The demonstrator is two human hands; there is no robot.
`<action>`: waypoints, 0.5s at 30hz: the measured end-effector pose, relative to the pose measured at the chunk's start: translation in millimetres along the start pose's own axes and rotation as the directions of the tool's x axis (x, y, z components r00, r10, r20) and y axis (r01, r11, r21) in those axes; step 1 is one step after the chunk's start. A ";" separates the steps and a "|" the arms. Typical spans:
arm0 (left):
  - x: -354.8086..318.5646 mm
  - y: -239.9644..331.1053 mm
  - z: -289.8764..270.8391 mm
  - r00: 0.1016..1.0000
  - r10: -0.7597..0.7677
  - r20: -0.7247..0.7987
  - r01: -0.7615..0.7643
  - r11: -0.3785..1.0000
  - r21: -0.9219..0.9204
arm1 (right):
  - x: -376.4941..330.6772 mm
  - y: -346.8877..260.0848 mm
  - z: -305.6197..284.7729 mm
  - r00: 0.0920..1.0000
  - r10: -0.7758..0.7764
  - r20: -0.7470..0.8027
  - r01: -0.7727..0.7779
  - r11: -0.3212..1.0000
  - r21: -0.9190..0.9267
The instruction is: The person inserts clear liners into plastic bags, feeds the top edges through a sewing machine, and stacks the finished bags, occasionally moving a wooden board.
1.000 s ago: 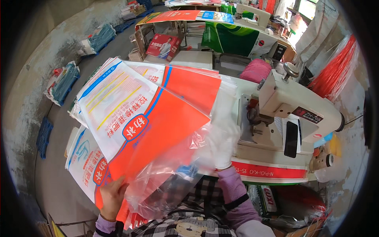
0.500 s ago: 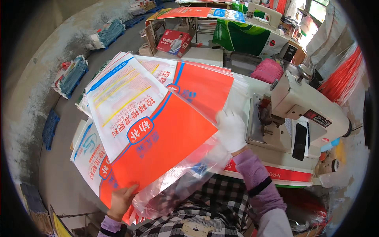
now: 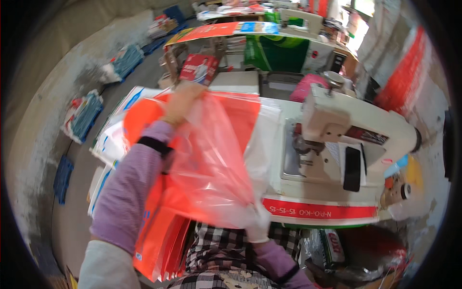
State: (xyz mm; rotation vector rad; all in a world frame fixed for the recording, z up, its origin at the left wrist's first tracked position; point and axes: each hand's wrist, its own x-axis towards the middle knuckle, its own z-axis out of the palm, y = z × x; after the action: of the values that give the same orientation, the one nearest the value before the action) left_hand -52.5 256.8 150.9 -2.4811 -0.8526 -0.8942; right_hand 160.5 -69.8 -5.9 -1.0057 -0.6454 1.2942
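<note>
A red-and-white printed plastic sack (image 3: 144, 118) lies in front of me on a pile of similar sacks, its far end curled over. Across it stretches a clear plastic liner (image 3: 211, 149), tinted red by what shows through. My left hand (image 3: 185, 98), bare, reaches to the far end of the sack and liner; motion blurs its fingers. My right hand (image 3: 255, 222), in a white glove, is closed on the gathered near right corner of the liner by the table's front edge. Several red sack ends (image 3: 166, 241) hang over the near edge, left of my lap.
A white sewing machine (image 3: 332, 120) stands at the right, with a black phone (image 3: 352, 168) on its bed. Behind it sits a pink thread cone (image 3: 308, 86). A red box (image 3: 198, 69) stands beyond the sacks. Blue-green bundles (image 3: 86, 115) lie along the left wall.
My left hand has gone from the sack's near edge to its far end. My right hand has drawn down toward me with the liner, now stretched over the sack. The view has shifted slightly.
</note>
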 end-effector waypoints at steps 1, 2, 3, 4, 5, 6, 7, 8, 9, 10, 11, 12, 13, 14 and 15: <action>20.8 46.1 41.5 0.991 0.022 0.134 -0.014 0.998 -0.061 | -3.4 -7.8 -15.4 0.950 -0.250 -0.188 0.195 0.944 -0.266; 37.7 81.9 61.7 0.964 0.054 0.260 -0.030 0.995 -0.098 | -19.4 -11.9 -49.2 0.962 -0.223 -0.160 0.141 0.902 -0.408; 46.9 103.8 81.4 0.964 0.095 0.247 -0.064 0.989 -0.133 | -31.0 -15.9 -60.5 0.948 -0.245 -0.202 0.144 0.899 -0.413; 50.8 120.1 102.2 0.948 0.123 0.293 -0.054 0.971 -0.233 | -41.9 -21.3 -67.8 0.959 -0.123 -0.255 0.023 0.932 -0.361; 54.4 134.1 126.1 0.928 0.155 0.340 -0.035 0.942 -0.334 | -50.7 -27.3 -74.8 0.953 0.006 -0.304 -0.102 0.948 -0.302; 59.5 144.4 148.0 0.925 0.184 0.332 -0.055 0.931 -0.362 | -55.4 -30.2 -73.5 0.923 0.017 -0.384 -0.087 0.982 -0.166; 64.8 152.7 171.6 0.921 0.256 0.294 -0.075 0.858 -0.509 | -58.6 -25.3 -84.6 0.909 0.004 -0.417 -0.080 0.983 -0.165; 74.4 166.3 186.0 0.914 0.322 0.247 -0.093 0.758 -0.646 | -63.5 -15.1 -99.1 0.889 0.050 -0.456 -0.082 0.995 -0.049; 78.1 178.2 196.8 0.909 0.346 0.232 -0.109 0.735 -0.669 | -67.4 -9.4 -110.3 0.870 0.098 -0.483 -0.075 0.995 0.068; 77.9 189.2 200.7 0.884 0.307 0.352 0.038 0.704 -0.709 | -70.1 -27.5 -104.4 0.822 0.131 -0.554 -0.121 0.991 0.054; 75.6 185.7 198.2 0.841 0.261 0.474 0.186 0.683 -0.706 | -71.9 -31.1 -103.5 0.820 0.124 -0.558 -0.109 0.992 0.060; 66.5 172.8 219.0 0.904 0.231 0.359 0.135 0.643 -0.754 | -75.0 -32.0 -105.4 0.873 -0.191 -0.450 0.016 0.931 -0.364; 67.6 170.9 221.1 0.900 0.242 0.363 0.131 0.643 -0.754 | -78.6 -31.0 -111.2 0.875 -0.428 -0.226 0.155 0.691 -0.706; 67.7 176.4 222.3 0.895 0.269 0.355 0.116 0.629 -0.769 | -76.5 -23.6 -134.1 0.833 -0.553 0.017 0.276 0.389 -0.879; 66.9 180.6 222.1 0.890 0.295 0.347 0.101 0.615 -0.782 | -77.7 -14.1 -143.2 0.835 -0.551 0.000 0.262 0.397 -0.880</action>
State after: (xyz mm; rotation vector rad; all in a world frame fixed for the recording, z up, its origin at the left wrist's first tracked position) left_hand 205.1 263.7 9.4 -3.5899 -0.4525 -0.7573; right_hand 274.7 -179.3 -47.5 -1.6720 -1.2761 0.2565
